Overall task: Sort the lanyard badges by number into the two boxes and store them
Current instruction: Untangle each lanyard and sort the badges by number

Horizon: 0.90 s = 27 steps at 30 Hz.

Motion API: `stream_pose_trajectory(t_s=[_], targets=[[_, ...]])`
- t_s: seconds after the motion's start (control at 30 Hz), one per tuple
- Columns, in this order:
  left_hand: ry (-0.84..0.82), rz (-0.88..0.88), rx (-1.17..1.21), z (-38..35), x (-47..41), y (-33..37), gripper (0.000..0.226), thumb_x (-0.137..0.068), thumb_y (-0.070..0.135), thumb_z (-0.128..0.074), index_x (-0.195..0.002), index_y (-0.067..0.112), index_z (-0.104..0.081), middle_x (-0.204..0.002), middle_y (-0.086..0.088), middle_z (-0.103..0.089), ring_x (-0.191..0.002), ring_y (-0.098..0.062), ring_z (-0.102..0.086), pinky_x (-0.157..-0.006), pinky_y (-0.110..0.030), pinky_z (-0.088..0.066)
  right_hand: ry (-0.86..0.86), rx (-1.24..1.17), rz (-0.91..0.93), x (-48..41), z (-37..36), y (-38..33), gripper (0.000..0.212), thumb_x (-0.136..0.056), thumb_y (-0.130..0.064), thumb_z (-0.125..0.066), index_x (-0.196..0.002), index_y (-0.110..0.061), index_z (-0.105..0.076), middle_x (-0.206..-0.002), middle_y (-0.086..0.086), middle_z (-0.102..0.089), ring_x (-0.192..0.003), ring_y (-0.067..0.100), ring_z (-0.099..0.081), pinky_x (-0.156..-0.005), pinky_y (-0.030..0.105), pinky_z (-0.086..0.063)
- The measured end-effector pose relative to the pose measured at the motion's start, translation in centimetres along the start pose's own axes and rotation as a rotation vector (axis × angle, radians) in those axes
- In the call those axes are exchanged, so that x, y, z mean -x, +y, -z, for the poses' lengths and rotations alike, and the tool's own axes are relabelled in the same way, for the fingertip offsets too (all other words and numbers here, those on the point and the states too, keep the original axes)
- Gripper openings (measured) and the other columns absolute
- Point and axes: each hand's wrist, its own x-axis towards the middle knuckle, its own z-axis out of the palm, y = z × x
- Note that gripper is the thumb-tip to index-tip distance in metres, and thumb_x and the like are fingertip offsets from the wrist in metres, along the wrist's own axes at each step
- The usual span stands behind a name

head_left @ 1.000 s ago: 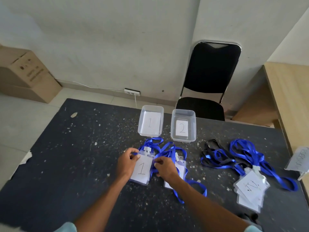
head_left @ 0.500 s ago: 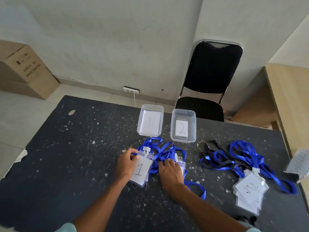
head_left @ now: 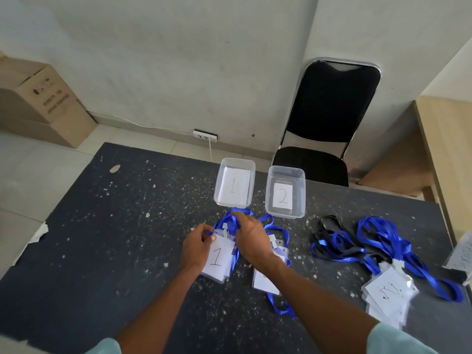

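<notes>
The left hand (head_left: 198, 247) pinches the top corner of the badge marked 1 (head_left: 219, 257), which lies on the table (head_left: 107, 226). The right hand (head_left: 251, 240), just beside it, closes its fingers on the blue lanyard (head_left: 229, 221) (bunched above the badge). Beyond both hands stand box 1 (head_left: 234, 183) and box 2 (head_left: 285, 191). Well right of the right hand lies a stack of number 2 badges (head_left: 389, 293).

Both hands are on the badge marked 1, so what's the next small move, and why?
Probably gather the loose blue lanyard strap onto the clear-sleeved badge marked 1. The left hand pinches the badge's top edge, the right hand is in the strap loops, and the clear plastic box labelled 1 sits just beyond, holding only its label.
</notes>
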Motion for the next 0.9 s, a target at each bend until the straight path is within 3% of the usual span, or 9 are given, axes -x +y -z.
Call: stream_pose_trajectory(t_s=[0.07,0.13,0.27,0.37,0.5,0.6,0.67,0.77,0.9], targets=[[-0.005,-0.007,0.022,0.0,-0.1,-0.2,0.01,-0.095,0.017,-0.061,-0.098,0.026,-0.062,-0.097,0.002,-0.069,-0.082,-0.015,-0.064,-0.067,-0.031,-0.05,0.068,-0.085,-0.112,0.5,-0.3,1.0,0.034,-0.095,-0.003,-0.041,-0.128,-0.013,-0.047,-0.123,0.011,-0.054,-0.109,0.028,-0.054,-0.089,0.038,-0.05],[-0.009,-0.008,0.025,0.0,-0.3,-0.3,0.01,-0.094,0.017,-0.062,-0.101,0.024,-0.064,-0.099,0.002,-0.069,-0.086,-0.015,-0.065,-0.07,-0.031,-0.05,0.009,-0.092,-0.116,1.0,-0.6,1.6,0.028,-0.094,-0.003,-0.041,-0.119,-0.009,-0.053,-0.12,0.011,-0.056,-0.105,0.027,-0.056,-0.09,0.038,-0.049],[-0.016,0.007,0.008,-0.3,-0.3,-0.1,0.016,-0.095,0.02,-0.062,-0.111,0.021,-0.065,-0.103,0.004,-0.069,-0.088,-0.013,-0.065,-0.067,-0.025,-0.047,-0.134,-0.041,-0.074,1.7,-1.5,1.7,0.031,-0.1,-0.009,-0.041,-0.128,-0.009,-0.054,-0.123,0.011,-0.061,-0.108,0.026,-0.06,-0.093,0.034,-0.051],[-0.005,0.008,-0.002,-0.2,-0.1,0.1,0.017,-0.095,0.023,-0.06,-0.112,0.022,-0.063,-0.103,0.002,-0.069,-0.087,-0.014,-0.065,-0.066,-0.027,-0.049,-0.093,-0.123,-0.091,2.1,-1.6,1.4,0.038,-0.099,-0.01,-0.04,-0.136,-0.014,-0.046,-0.121,0.013,-0.061,-0.107,0.029,-0.06,-0.09,0.037,-0.051],[0.011,0.016,-0.01,0.0,0.1,0.3,0.014,-0.098,0.025,-0.058,-0.111,0.023,-0.061,-0.106,0.0,-0.069,-0.086,-0.015,-0.066,-0.065,-0.026,-0.052,-0.017,-0.234,-0.146,2.4,-1.1,1.4,0.035,-0.097,-0.011,-0.041,-0.132,-0.015,-0.046,-0.118,0.011,-0.06,-0.106,0.03,-0.059,-0.09,0.042,-0.051],[0.065,-0.01,-0.047,0.1,0.7,0.8,0.013,-0.097,0.026,-0.058,-0.109,0.021,-0.062,-0.108,0.0,-0.066,-0.087,-0.013,-0.063,-0.067,-0.024,-0.05,0.087,-0.164,-0.175,3.1,-1.2,1.7,0.028,-0.095,-0.009,-0.04,-0.122,-0.012,-0.044,-0.116,0.007,-0.054,-0.104,0.028,-0.054,-0.087,0.04,-0.048],[0.1,-0.147,-0.126,0.1,1.5,1.3,0.011,-0.094,0.025,-0.062,-0.105,0.023,-0.064,-0.104,0.001,-0.061,-0.087,-0.01,-0.058,-0.068,-0.021,-0.046,0.125,-0.045,-0.146,4.1,-1.2,2.3,0.024,-0.091,-0.005,-0.039,-0.112,-0.014,-0.046,-0.108,0.003,-0.053,-0.098,0.025,-0.049,-0.084,0.038,-0.046],[0.108,-0.521,-0.394,-1.0,2.6,1.6,0.014,-0.085,0.03,-0.072,-0.099,0.034,-0.07,-0.107,0.002,-0.051,-0.098,-0.013,-0.05,-0.08,-0.027,-0.048,0.072,0.293,0.05,5.7,-1.8,4.1,0.025,-0.091,-0.016,-0.05,-0.114,-0.021,-0.057,-0.11,0.001,-0.057,-0.103,0.025,-0.048,-0.088,0.038,-0.045],[0.055,-0.673,-0.67,-4.2,3.0,1.8,0.023,-0.078,0.044,-0.076,-0.099,0.049,-0.07,-0.145,-0.012,-0.042,-0.122,-0.033,-0.042,-0.093,-0.053,-0.045,0.038,0.49,0.062,7.0,-2.5,6.4,0.03,-0.068,-0.024,-0.075,-0.098,-0.03,-0.073,-0.112,0.002,-0.062,-0.104,0.029,-0.057,-0.084,0.041,-0.053]])
